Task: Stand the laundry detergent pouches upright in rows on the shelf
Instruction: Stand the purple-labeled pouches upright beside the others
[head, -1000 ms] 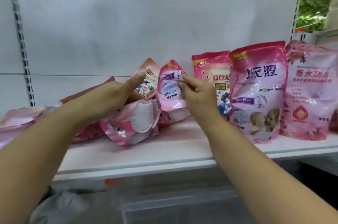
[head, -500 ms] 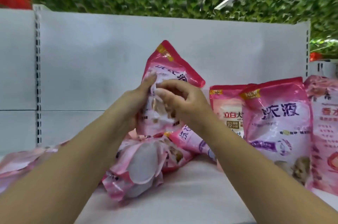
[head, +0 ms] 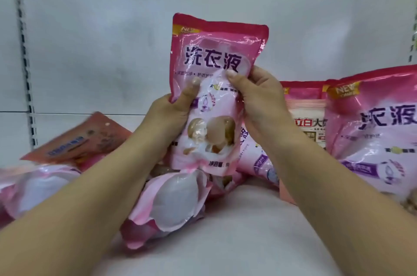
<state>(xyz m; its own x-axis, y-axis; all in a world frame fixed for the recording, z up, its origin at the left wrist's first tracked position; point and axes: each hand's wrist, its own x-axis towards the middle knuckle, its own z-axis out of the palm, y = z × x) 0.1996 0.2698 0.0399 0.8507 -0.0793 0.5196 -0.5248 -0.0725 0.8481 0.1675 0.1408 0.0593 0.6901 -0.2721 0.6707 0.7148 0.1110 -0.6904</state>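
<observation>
A pink detergent pouch (head: 216, 54) with purple lettering is held upright above the white shelf (head: 237, 230), its front facing me. My left hand (head: 171, 113) grips its left edge, thumb pressed on the front. My right hand (head: 255, 99) grips the right edge, thumb on the lettering. Below the held pouch lies a pile of toppled pink pouches (head: 173, 205). To the right, a matching pink pouch (head: 374, 135) stands upright, with a paler one (head: 306, 117) standing behind it.
More fallen pouches lie at the left: an orange-pink one (head: 76, 140) and a pink one (head: 29, 187) at the frame edge. The white back panel (head: 101, 38) rises behind, with a slotted upright (head: 24, 50) on the left. Green foliage shows above.
The pouch has been lifted out of the pile and turned square to face me. Both hands have shifted from its upper middle to its side edges.
</observation>
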